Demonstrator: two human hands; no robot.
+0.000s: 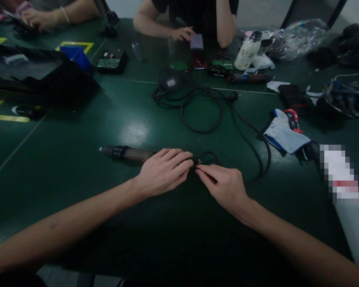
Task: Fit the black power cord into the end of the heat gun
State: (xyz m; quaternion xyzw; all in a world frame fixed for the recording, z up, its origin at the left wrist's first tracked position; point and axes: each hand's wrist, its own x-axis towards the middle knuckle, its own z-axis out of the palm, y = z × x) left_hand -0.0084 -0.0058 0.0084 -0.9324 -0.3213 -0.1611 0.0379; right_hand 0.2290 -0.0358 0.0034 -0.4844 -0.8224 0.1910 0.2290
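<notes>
Here, the left hand (164, 171) curls over one screwdriver (136, 154) while the right hand (227, 185) pinches one black cable (202, 131) beside it.

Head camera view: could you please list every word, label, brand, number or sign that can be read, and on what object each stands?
No text is readable.
White rectangular label on the black block amid coiled cable: too small.
Cream patterned bottle: marks too small.
Pixelated white-and-red patch at right: unreadable.
Dark cylindrical tool: no legible text.
</notes>
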